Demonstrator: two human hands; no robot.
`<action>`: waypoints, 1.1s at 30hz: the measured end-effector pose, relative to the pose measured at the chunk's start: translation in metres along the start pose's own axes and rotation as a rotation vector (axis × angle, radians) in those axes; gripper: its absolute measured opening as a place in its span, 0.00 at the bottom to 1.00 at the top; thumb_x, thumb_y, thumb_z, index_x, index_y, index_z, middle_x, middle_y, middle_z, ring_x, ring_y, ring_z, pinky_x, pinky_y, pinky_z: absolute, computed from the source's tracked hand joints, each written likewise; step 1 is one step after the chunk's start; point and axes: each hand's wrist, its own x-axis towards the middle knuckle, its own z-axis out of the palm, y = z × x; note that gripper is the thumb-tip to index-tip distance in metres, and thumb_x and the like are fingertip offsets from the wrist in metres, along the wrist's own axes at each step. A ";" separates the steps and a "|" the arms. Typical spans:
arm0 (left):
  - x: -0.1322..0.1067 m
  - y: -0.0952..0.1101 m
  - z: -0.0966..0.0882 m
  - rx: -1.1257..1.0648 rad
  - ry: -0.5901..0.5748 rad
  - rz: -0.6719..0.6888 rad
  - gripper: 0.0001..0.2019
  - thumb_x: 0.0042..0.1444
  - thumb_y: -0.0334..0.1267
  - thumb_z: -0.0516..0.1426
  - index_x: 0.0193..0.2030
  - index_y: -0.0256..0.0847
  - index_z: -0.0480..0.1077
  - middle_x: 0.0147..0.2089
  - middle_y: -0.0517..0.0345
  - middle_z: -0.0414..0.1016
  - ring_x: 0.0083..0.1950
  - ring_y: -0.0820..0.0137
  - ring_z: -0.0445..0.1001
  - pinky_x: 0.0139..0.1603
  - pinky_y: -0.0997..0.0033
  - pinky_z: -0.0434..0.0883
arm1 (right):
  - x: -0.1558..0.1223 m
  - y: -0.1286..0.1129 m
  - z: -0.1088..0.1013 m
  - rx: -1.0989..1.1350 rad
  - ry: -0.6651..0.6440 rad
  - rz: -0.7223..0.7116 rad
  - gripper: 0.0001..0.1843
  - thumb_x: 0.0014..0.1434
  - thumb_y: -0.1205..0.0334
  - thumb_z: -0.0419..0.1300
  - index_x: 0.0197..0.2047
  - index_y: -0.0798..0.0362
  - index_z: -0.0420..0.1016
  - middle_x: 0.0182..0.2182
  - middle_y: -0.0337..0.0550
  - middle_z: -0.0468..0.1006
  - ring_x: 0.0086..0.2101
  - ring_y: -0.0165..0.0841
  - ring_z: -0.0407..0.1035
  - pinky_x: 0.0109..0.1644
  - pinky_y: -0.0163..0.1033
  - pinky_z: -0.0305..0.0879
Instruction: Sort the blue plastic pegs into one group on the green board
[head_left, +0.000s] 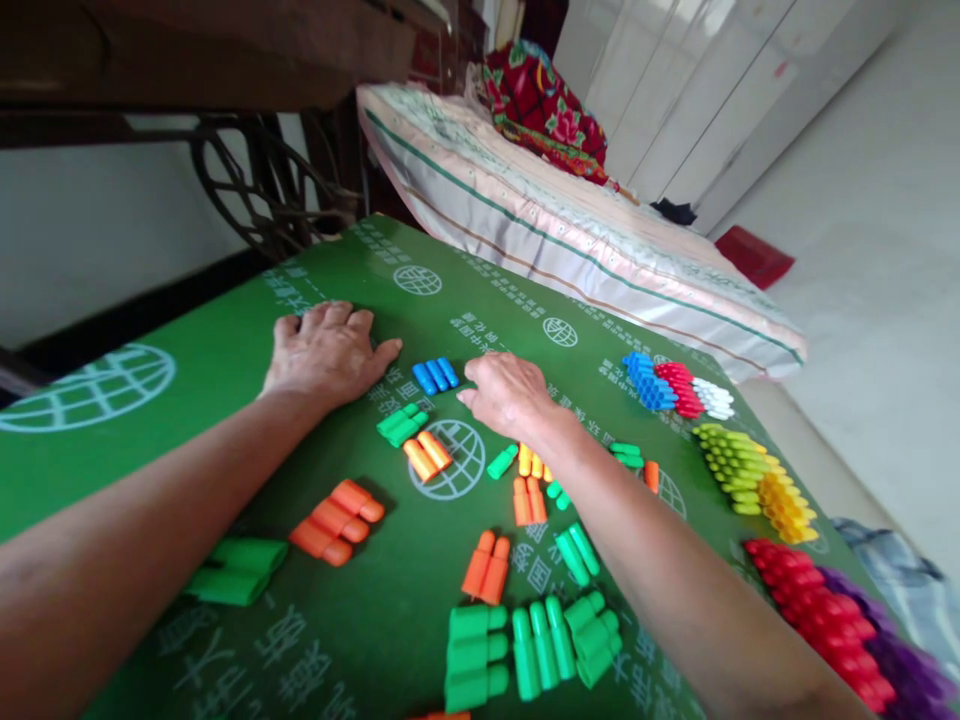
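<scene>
My left hand (328, 350) lies palm down on the green board (480, 310), its fingers loosely bent and its thumb stretched to the right, holding nothing. Just right of it is a row of blue bullet-shaped plastic pieces (436, 375), side by side. My right hand (511, 390) is on the other side of these pieces, fingers curled in and thumb close to the index finger. Whatever is between those fingers is hidden. Nearer to me lie small groups of green pieces (402, 425) and orange pieces (427, 457). My right forearm partly covers some yellow-orange pieces (534, 461).
Along the right edge stand clusters of blue pieces (649, 381), red pieces (679, 388), white pieces (712, 398), yellow-green pieces (731, 465) and purple pieces (889, 625). More green pieces (541, 648) lie at the front. Beyond the board are a bed (585, 250) and a sewing-machine stand (255, 185).
</scene>
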 end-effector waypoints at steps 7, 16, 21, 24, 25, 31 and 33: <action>-0.005 0.004 0.000 0.012 -0.014 -0.037 0.31 0.61 0.54 0.41 0.60 0.34 0.64 0.66 0.36 0.61 0.68 0.48 0.56 0.63 0.43 0.57 | 0.003 0.015 0.005 0.073 0.038 0.032 0.14 0.60 0.57 0.62 0.49 0.49 0.77 0.44 0.46 0.81 0.44 0.39 0.75 0.43 0.39 0.67; -0.004 0.002 0.003 -0.002 0.009 -0.030 0.31 0.61 0.54 0.40 0.60 0.33 0.64 0.66 0.36 0.61 0.69 0.47 0.56 0.64 0.41 0.57 | 0.012 -0.003 0.000 0.056 0.032 -0.086 0.22 0.60 0.62 0.61 0.57 0.46 0.72 0.48 0.44 0.80 0.48 0.39 0.74 0.47 0.40 0.68; -0.002 0.001 0.002 0.009 0.006 -0.027 0.33 0.61 0.55 0.39 0.60 0.33 0.64 0.67 0.36 0.61 0.68 0.46 0.57 0.63 0.41 0.58 | 0.020 -0.009 -0.008 -0.065 -0.012 -0.119 0.17 0.59 0.68 0.57 0.51 0.47 0.75 0.43 0.46 0.81 0.45 0.42 0.75 0.42 0.41 0.68; -0.001 0.001 0.001 0.004 0.008 -0.034 0.32 0.60 0.56 0.39 0.60 0.34 0.65 0.67 0.36 0.61 0.68 0.47 0.56 0.62 0.41 0.58 | 0.019 -0.007 -0.009 -0.108 -0.020 -0.122 0.19 0.56 0.72 0.56 0.50 0.48 0.75 0.41 0.45 0.81 0.43 0.41 0.75 0.40 0.39 0.67; -0.001 0.001 0.001 -0.003 0.010 -0.035 0.32 0.60 0.56 0.39 0.59 0.35 0.65 0.66 0.36 0.62 0.68 0.47 0.56 0.62 0.41 0.58 | 0.017 -0.005 -0.009 -0.118 -0.020 -0.116 0.20 0.55 0.73 0.56 0.50 0.47 0.74 0.41 0.44 0.81 0.43 0.40 0.75 0.40 0.38 0.66; 0.000 0.002 0.002 -0.050 0.024 -0.042 0.33 0.59 0.55 0.40 0.60 0.34 0.66 0.66 0.36 0.62 0.68 0.46 0.56 0.62 0.40 0.56 | 0.009 0.017 0.000 -0.137 0.046 -0.106 0.28 0.54 0.77 0.52 0.53 0.43 0.74 0.45 0.40 0.79 0.44 0.36 0.73 0.44 0.37 0.66; 0.000 0.002 0.003 -0.063 0.016 -0.048 0.33 0.59 0.55 0.40 0.60 0.34 0.66 0.67 0.36 0.61 0.68 0.46 0.55 0.63 0.40 0.55 | 0.008 0.025 0.004 -0.132 0.077 -0.149 0.28 0.56 0.77 0.51 0.54 0.43 0.74 0.46 0.40 0.78 0.45 0.36 0.72 0.45 0.37 0.66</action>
